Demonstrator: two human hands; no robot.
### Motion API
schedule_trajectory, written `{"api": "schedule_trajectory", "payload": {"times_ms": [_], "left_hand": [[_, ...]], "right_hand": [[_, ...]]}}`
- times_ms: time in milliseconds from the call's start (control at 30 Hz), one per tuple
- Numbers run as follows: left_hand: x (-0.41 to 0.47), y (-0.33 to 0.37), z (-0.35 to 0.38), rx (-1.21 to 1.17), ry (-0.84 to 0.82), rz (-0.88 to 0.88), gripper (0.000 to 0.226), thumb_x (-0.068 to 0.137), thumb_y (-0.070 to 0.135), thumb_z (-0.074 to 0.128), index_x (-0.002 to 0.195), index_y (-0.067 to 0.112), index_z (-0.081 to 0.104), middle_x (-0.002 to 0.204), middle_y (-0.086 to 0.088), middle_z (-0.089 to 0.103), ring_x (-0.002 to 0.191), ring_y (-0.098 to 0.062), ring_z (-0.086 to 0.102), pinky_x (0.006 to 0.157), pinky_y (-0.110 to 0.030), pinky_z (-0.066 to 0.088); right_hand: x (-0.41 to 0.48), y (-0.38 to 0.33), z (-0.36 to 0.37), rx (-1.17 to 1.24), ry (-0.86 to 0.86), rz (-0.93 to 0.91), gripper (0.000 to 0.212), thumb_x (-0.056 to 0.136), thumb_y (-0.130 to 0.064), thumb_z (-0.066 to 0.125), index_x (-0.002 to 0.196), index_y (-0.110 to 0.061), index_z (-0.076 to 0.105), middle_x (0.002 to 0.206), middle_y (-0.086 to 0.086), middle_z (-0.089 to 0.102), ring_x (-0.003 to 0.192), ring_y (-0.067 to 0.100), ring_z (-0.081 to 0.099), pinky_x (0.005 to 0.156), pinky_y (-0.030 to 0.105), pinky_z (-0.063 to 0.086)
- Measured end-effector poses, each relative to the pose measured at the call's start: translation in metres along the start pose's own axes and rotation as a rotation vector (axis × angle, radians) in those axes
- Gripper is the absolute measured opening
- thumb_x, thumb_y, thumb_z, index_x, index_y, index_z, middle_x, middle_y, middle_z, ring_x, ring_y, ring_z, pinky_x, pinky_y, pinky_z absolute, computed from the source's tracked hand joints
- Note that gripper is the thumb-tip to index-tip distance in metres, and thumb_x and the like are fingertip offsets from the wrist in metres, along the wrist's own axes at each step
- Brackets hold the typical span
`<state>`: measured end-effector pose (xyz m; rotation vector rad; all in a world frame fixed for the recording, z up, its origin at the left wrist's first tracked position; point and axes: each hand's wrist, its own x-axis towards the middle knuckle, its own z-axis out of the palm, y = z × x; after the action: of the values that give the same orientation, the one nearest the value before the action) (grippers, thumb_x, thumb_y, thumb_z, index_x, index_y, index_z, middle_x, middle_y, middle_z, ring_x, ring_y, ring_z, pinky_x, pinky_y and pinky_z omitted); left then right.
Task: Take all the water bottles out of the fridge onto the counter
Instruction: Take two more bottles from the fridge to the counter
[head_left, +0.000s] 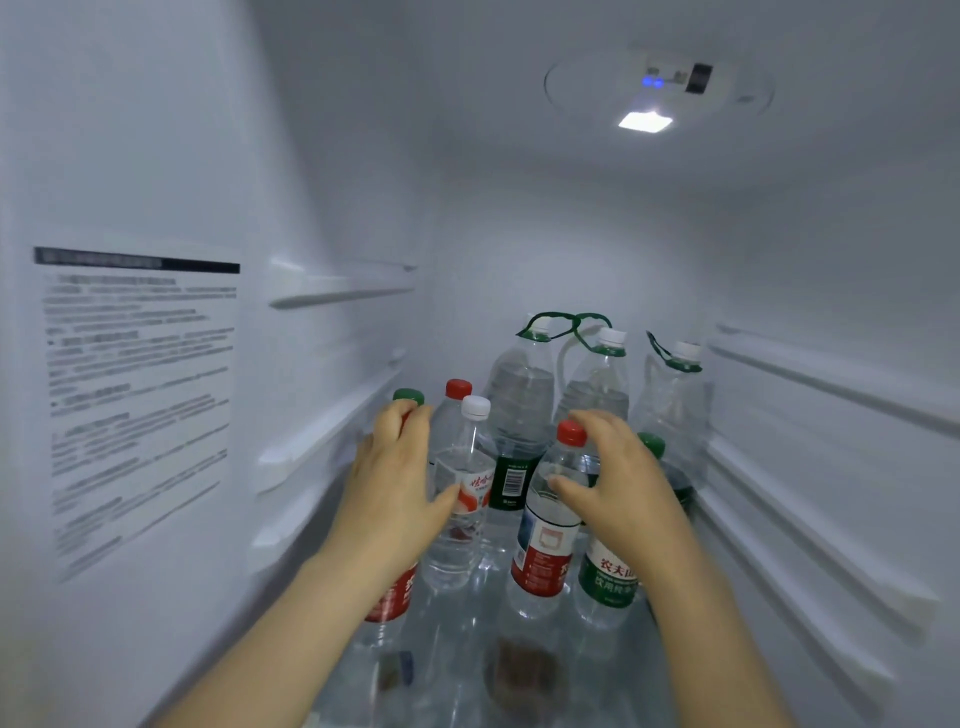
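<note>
Bare left hand (395, 483) and right hand (623, 491), bare forearms (291, 623), slim fingers (589, 418).

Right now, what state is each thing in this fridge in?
Ceiling lamp: lit.
Three large clear plastic bottles with green carry loops: upright, capped, at back.
Rear red-capped bottle: upright, capped.
White-capped clear plastic bottle: upright, capped.
Red-capped, red-labelled bottle: upright, capped.
Green-capped, red-labelled bottle: upright; left hand around it, grip unclear.
Green-capped, green-labelled bottle: upright; right hand open in front of it.
</note>
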<state>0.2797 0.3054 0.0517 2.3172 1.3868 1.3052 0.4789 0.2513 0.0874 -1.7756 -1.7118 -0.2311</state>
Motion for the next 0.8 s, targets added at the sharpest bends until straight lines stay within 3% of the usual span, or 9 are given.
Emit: {"api": "schedule_trajectory", "payload": {"times_ms": [167,367,500,700,800], "left_hand": [[0.003,-0.014,0.012,-0.018,0.072,0.029,0.074,0.08,0.022,0.072,0.141,0.025,0.031,0.139,0.006,0.029,0.123,-0.015,0.042,0.103,-0.028,0.039],[0.0,-0.025,0.022,-0.054,0.083,-0.007,0.078,0.081,0.026,0.072,0.141,0.037,0.023,0.13,0.005,0.039,0.118,-0.012,0.043,0.094,-0.021,0.033],[-0.001,-0.026,0.023,-0.069,0.095,-0.009,0.08,0.081,0.028,0.072,0.14,0.041,0.019,0.13,0.007,0.039,0.115,-0.009,0.042,0.094,-0.023,0.035],[-0.004,-0.026,0.022,-0.184,0.122,-0.054,0.092,0.076,0.024,0.077,0.143,0.04,0.016,0.137,0.006,0.041,0.117,-0.01,0.046,0.099,-0.032,0.043],[-0.006,-0.027,0.022,-0.218,0.124,-0.085,0.097,0.074,0.024,0.079,0.142,0.043,0.013,0.139,0.007,0.043,0.117,-0.014,0.052,0.098,-0.038,0.048]], "right_hand": [[0.023,0.01,0.015,0.019,-0.029,0.028,0.078,0.083,-0.032,0.071,0.148,-0.028,0.028,0.152,-0.007,0.031,0.131,0.011,0.041,0.106,0.03,0.036],[0.022,0.017,0.029,0.051,-0.032,0.044,0.075,0.084,-0.03,0.07,0.147,-0.026,0.029,0.144,-0.007,0.038,0.115,0.004,0.042,0.092,0.018,0.031],[0.009,0.017,0.033,0.121,0.034,0.05,0.067,0.085,-0.027,0.07,0.14,-0.03,0.032,0.129,-0.011,0.041,0.11,0.002,0.042,0.089,0.02,0.033],[-0.017,0.019,0.053,0.366,0.067,0.136,0.086,0.078,-0.022,0.077,0.142,-0.043,0.023,0.134,-0.012,0.045,0.123,0.01,0.048,0.106,0.041,0.042],[-0.025,0.021,0.059,0.435,0.11,0.179,0.072,0.075,-0.023,0.08,0.132,-0.04,0.039,0.122,-0.015,0.054,0.118,0.01,0.052,0.105,0.043,0.044]]}}
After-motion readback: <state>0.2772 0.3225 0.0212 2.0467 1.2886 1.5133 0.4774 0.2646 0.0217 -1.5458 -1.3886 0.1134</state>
